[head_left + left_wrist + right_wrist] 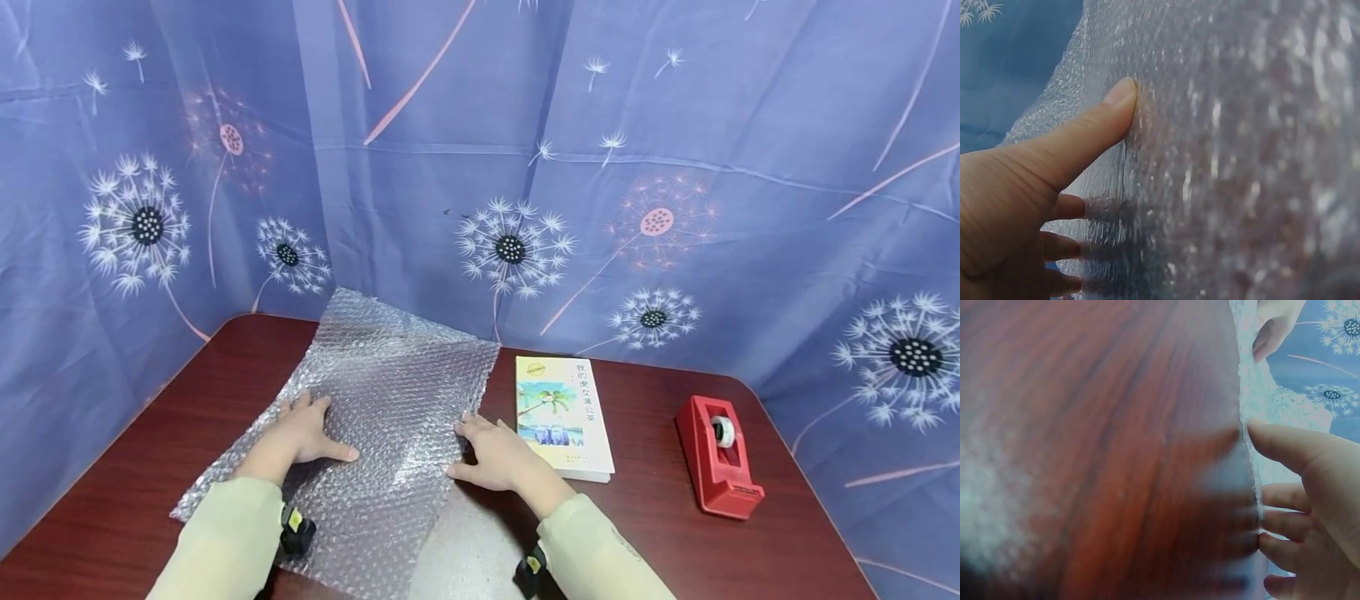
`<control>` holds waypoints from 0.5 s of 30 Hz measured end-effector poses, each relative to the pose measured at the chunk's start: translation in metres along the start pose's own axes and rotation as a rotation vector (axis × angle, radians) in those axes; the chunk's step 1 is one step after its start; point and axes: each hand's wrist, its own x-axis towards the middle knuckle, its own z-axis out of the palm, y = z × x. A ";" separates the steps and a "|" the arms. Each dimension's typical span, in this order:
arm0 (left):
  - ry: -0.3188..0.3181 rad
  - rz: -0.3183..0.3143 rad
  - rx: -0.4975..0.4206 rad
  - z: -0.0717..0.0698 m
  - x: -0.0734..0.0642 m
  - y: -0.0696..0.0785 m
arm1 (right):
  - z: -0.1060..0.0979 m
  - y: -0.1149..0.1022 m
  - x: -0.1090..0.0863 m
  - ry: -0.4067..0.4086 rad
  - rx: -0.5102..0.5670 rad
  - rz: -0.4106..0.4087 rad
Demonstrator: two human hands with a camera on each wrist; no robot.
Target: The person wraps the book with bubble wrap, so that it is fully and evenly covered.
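A large sheet of clear bubble wrap (397, 375) lies spread over the left and middle of the dark red table, its far corner reaching up against the curtain. On its left part rests my left hand (303, 433), fingers spread and thumb stretched out; in the left wrist view the thumb (1097, 128) lies along the bubbly surface. My right hand (495, 454) touches the sheet's right edge with relaxed fingers. The right wrist view shows the fingertips (1272, 550) right at that edge, beside the bare wood.
A book (558, 417) with a palm tree cover lies just right of my right hand. Farther right stands a red tape dispenser (720, 458) with a roll in it. A blue dandelion-patterned curtain (420, 208) hangs along the back and sides of the table (637, 533).
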 end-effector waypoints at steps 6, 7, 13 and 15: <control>-0.031 -0.013 -0.003 -0.002 0.003 0.004 | 0.000 0.000 -0.003 0.002 -0.023 0.001; -0.033 -0.015 -0.002 -0.002 0.003 0.004 | 0.000 0.000 -0.003 0.006 -0.026 -0.001; -0.024 -0.029 0.015 -0.003 0.005 0.003 | 0.000 -0.003 -0.003 0.021 -0.045 -0.014; -0.020 -0.035 0.023 -0.003 0.005 0.003 | 0.001 -0.004 -0.003 0.024 -0.065 -0.013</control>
